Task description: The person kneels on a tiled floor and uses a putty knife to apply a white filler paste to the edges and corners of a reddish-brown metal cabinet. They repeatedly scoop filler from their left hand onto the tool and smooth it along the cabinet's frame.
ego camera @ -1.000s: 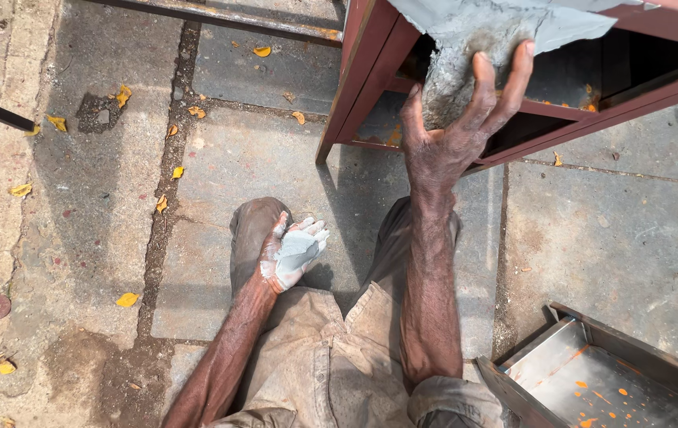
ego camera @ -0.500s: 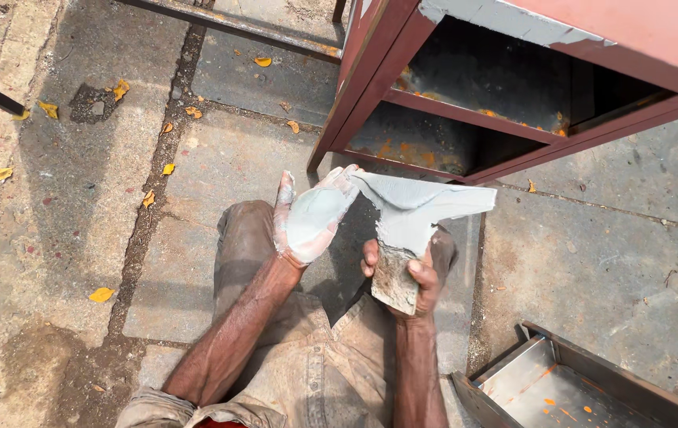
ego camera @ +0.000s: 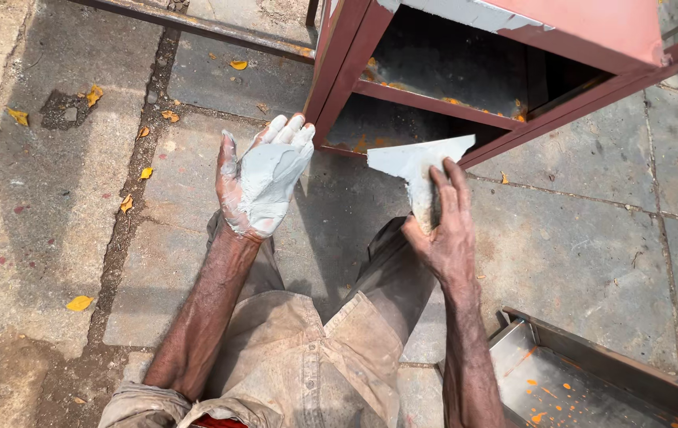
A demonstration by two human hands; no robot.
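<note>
Since half a second ago the two hands have been drawn apart: the left hand [ego camera: 264, 178], then laid against the scraper blade [ego camera: 418, 170], is now held clear of it to the blade's left, while the blade has been carried up and rightward, nearer the red metal cabinet [ego camera: 529, 47].

The blade is clamped in the right hand [ego camera: 446, 230], with fingers [ego camera: 454, 186] closed together over its narrow lower end and the thumb hidden beneath. The left hand is spread open, palm up, fingers nearly together and thumb apart, and is coated in pale grey putty; nothing is held in it.

A band of bare stone paving [ego camera: 339, 190] is left between the open palm and the blade's left corner. Above the blade, the cabinet's lower front rail [ego camera: 434, 103] lies close, and the wide edge is nearly met by the slanting red bar [ego camera: 592, 95] at its right tip. Below and right of the blade, well apart, a metal tray [ego camera: 592, 372] is seen.

The blade's long axis runs from the gripped end up and away from the person, tilted slightly left; the flared wide edge is pointed toward the cabinet's open underside.
</note>
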